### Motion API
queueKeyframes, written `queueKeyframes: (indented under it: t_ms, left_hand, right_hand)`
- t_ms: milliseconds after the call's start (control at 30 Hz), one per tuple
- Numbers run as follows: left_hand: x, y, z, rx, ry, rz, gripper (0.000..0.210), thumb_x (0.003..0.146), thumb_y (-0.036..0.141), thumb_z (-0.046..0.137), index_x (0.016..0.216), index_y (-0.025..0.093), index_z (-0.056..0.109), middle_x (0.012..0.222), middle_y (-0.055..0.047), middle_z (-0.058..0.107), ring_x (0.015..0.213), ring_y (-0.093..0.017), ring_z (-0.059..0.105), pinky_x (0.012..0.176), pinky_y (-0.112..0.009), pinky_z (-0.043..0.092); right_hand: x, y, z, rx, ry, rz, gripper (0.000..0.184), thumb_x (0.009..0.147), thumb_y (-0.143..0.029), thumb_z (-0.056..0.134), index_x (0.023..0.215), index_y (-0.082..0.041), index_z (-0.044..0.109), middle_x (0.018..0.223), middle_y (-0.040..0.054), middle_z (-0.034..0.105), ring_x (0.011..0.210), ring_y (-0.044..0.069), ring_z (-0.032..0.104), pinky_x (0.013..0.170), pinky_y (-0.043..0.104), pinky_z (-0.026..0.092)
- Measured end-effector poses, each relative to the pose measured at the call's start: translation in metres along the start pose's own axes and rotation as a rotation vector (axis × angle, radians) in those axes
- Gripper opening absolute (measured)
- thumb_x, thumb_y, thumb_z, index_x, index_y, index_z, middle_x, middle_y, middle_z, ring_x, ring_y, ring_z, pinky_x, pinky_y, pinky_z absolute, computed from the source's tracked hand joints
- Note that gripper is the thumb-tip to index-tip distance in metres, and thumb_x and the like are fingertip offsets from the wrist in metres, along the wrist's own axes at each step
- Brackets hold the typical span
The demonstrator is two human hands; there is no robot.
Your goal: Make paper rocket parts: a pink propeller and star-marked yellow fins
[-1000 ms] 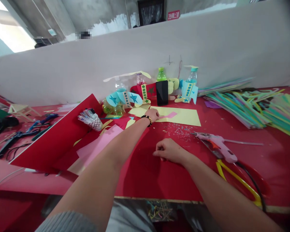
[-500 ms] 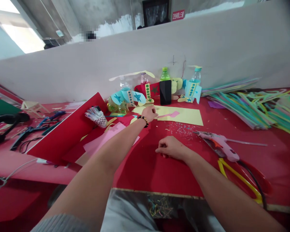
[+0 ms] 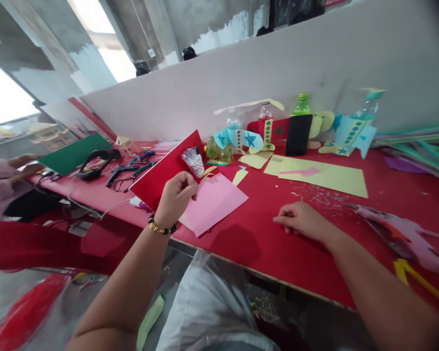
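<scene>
My left hand [image 3: 176, 199], with a beaded bracelet at the wrist, is raised at the left edge of a pink paper sheet [image 3: 219, 201]. Its fingers are curled in, and no object shows between them. My right hand [image 3: 300, 219] rests on the red tabletop [image 3: 256, 229] with fingers loosely closed and nothing visible in them. Beyond it, a pink paper cutout [image 3: 302, 171] lies on a pale yellow sheet [image 3: 336, 181]. The pink glue gun [image 3: 406, 234] lies to the right, beside yellow-handled scissors [image 3: 420, 287].
Along the partition stand several bottle planes with paper wings [image 3: 237, 139] and a black phone [image 3: 299, 135]. A pen holder [image 3: 193, 162] sits by a red board [image 3: 168, 170]. Coloured strips [image 3: 420, 156] lie at right. At far left, another person's hands [image 3: 25, 165] are beside a green board [image 3: 75, 153].
My left hand has drawn back from the yellow sheet towards the pink paper at left. The view has turned left. My right hand stays resting on the table.
</scene>
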State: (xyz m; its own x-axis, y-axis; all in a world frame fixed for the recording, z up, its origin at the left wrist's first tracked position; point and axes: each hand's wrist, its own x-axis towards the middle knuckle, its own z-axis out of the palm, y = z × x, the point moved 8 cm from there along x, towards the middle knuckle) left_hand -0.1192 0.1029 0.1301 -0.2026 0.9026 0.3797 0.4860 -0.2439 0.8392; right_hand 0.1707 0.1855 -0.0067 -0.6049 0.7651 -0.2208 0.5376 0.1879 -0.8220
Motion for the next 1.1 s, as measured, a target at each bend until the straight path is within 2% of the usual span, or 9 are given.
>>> queueKeyframes:
  t_ms: [100, 200, 433, 567, 633, 700, 800, 933, 1100]
  left_hand:
    - [-0.039, -0.030, -0.025, 0.082, 0.018, -0.169, 0.015, 0.078, 0.028, 0.064, 0.073, 0.020, 0.053, 0.063, 0.001, 0.059, 0.059, -0.011, 0.056, 0.057, -0.020, 0.045]
    - [-0.069, -0.051, -0.035, 0.124, 0.034, -0.234, 0.021, 0.075, 0.031, 0.069, 0.070, 0.019, 0.053, 0.062, 0.001, 0.060, 0.056, -0.011, 0.055, 0.054, -0.020, 0.043]
    - [-0.105, -0.073, -0.032, 0.211, 0.023, -0.256, 0.017, 0.081, 0.034, 0.063, 0.074, 0.020, 0.058, 0.059, 0.003, 0.059, 0.052, -0.011, 0.054, 0.050, -0.019, 0.040]
    - [-0.111, -0.072, -0.029, 0.356, 0.026, -0.176, 0.026, 0.089, 0.035, 0.056, 0.069, 0.019, 0.061, 0.054, 0.003, 0.056, 0.050, -0.011, 0.051, 0.053, -0.020, 0.039]
    - [-0.112, -0.070, -0.027, 0.431, 0.027, -0.100, 0.025, 0.087, 0.035, 0.061, 0.068, 0.019, 0.062, 0.060, 0.001, 0.059, 0.057, -0.013, 0.053, 0.059, -0.023, 0.041]
    - [-0.112, -0.068, -0.021, 0.478, -0.018, -0.003, 0.015, 0.080, 0.033, 0.072, 0.079, 0.019, 0.069, 0.079, -0.002, 0.068, 0.076, -0.017, 0.059, 0.073, -0.027, 0.046]
    - [-0.112, -0.064, -0.006, 0.515, -0.150, 0.149, 0.027, 0.075, 0.027, 0.079, 0.101, 0.022, 0.072, 0.104, -0.004, 0.071, 0.101, -0.022, 0.057, 0.091, -0.033, 0.045]
    - [-0.110, -0.062, 0.010, 0.569, -0.271, 0.286, 0.013, 0.085, 0.025, 0.070, 0.097, 0.023, 0.074, 0.102, -0.003, 0.073, 0.098, -0.021, 0.059, 0.094, -0.035, 0.045]
    - [-0.106, -0.066, 0.021, 0.654, -0.265, 0.333, 0.016, 0.093, 0.021, 0.056, 0.090, 0.021, 0.072, 0.096, -0.004, 0.072, 0.094, -0.020, 0.061, 0.089, -0.037, 0.046]
  right_hand:
    - [0.001, 0.005, 0.001, 0.028, -0.008, 0.023, 0.034, 0.080, -0.050, 0.061, 0.067, -0.019, 0.060, 0.054, 0.0021, 0.065, 0.044, 0.011, 0.051, 0.046, 0.023, 0.037]
    - [0.001, 0.008, -0.001, 0.039, 0.002, 0.041, 0.036, 0.079, -0.052, 0.063, 0.067, -0.019, 0.060, 0.055, 0.0028, 0.065, 0.044, 0.010, 0.051, 0.048, 0.024, 0.038]
    - [-0.004, 0.006, -0.007, 0.122, 0.037, 0.027, 0.038, 0.078, -0.054, 0.064, 0.067, -0.018, 0.060, 0.058, 0.0040, 0.066, 0.046, 0.010, 0.052, 0.048, 0.023, 0.037]
    - [-0.004, 0.010, -0.009, 0.139, 0.081, 0.004, 0.039, 0.079, -0.054, 0.064, 0.067, -0.017, 0.060, 0.060, 0.0047, 0.067, 0.048, 0.010, 0.053, 0.048, 0.023, 0.038]
    - [-0.002, 0.014, -0.010, 0.137, 0.109, -0.004, 0.039, 0.079, -0.055, 0.064, 0.068, -0.017, 0.061, 0.061, 0.0047, 0.067, 0.048, 0.010, 0.053, 0.049, 0.022, 0.038]
    - [-0.001, 0.017, -0.011, 0.131, 0.150, -0.018, 0.040, 0.078, -0.056, 0.065, 0.068, -0.017, 0.062, 0.061, 0.0048, 0.068, 0.048, 0.010, 0.053, 0.049, 0.022, 0.039]
    - [-0.003, 0.018, -0.011, 0.123, 0.230, -0.037, 0.040, 0.076, -0.056, 0.066, 0.073, -0.017, 0.065, 0.061, 0.0048, 0.068, 0.048, 0.011, 0.054, 0.048, 0.023, 0.041]
    - [-0.017, 0.013, -0.008, 0.108, 0.333, -0.044, 0.040, 0.072, -0.056, 0.068, 0.080, -0.017, 0.067, 0.060, 0.0047, 0.067, 0.052, 0.014, 0.057, 0.051, 0.026, 0.045]
    - [-0.038, 0.010, 0.001, 0.074, 0.437, -0.066, 0.036, 0.071, -0.053, 0.067, 0.082, -0.018, 0.067, 0.071, 0.0068, 0.071, 0.064, 0.020, 0.066, 0.061, 0.031, 0.050]
